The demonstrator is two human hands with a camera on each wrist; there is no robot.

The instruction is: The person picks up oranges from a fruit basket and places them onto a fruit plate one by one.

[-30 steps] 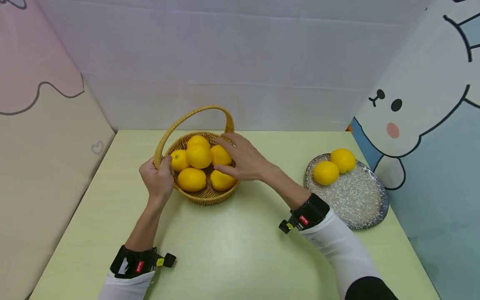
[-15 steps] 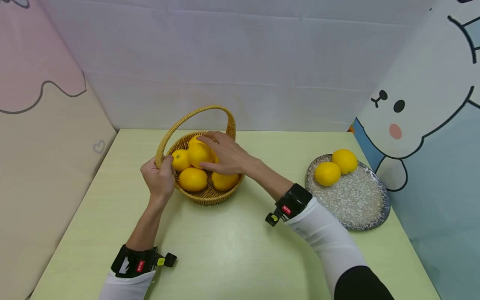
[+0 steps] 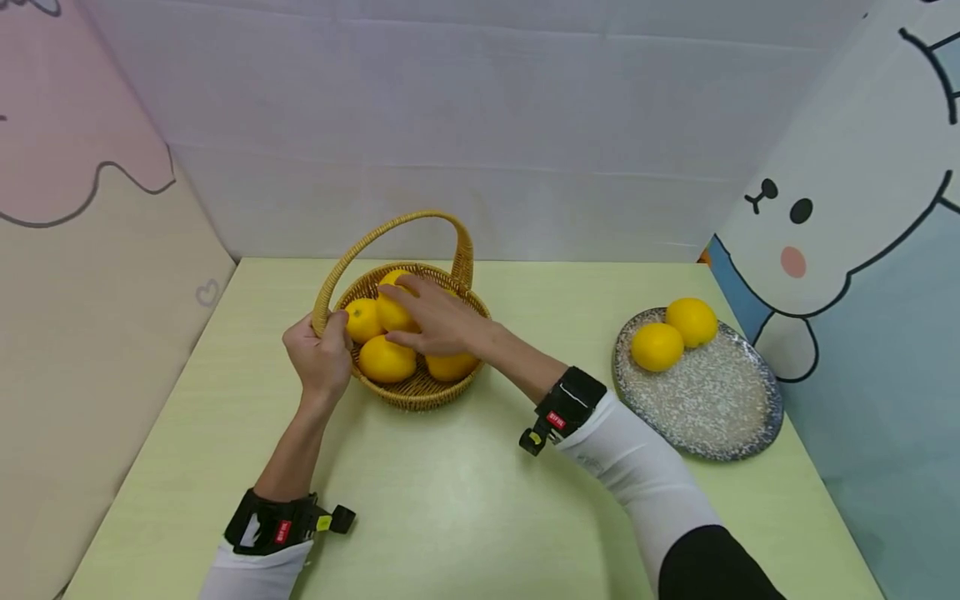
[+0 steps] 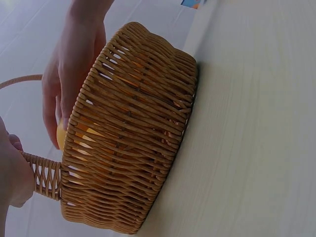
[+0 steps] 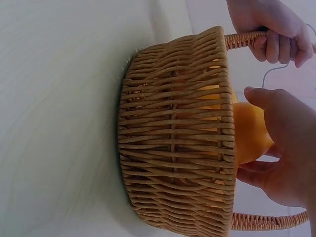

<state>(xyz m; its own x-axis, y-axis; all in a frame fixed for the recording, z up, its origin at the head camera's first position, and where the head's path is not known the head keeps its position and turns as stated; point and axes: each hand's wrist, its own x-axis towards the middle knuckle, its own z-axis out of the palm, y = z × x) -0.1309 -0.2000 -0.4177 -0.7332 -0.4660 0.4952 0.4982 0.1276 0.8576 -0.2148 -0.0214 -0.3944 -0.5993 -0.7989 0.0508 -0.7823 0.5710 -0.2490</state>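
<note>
A woven wicker basket (image 3: 420, 400) holding several yellow lemons stands on the table. My left hand (image 3: 320, 354) grips the left end of its arched handle (image 3: 360, 246); that grip also shows in the right wrist view. My right hand (image 3: 438, 321) reaches into the basket from the right. Its thumb and fingers curl round the top lemon (image 5: 251, 132), the thumb on one side and the fingers on the other. Other lemons, such as the front one (image 3: 387, 360), lie beneath and around it. The right hand partly hides the lemons on the right side.
A speckled grey plate (image 3: 712, 408) on the right bears two lemons (image 3: 657, 347) at its far left part. A pale wall (image 3: 480, 167) rises behind the table (image 3: 450, 500), with printed panels at both sides.
My right hand has moved left across the basket, from its right rim onto the top lemon. The left hand keeps hold of the handle, and the plate's lemons stay put.
</note>
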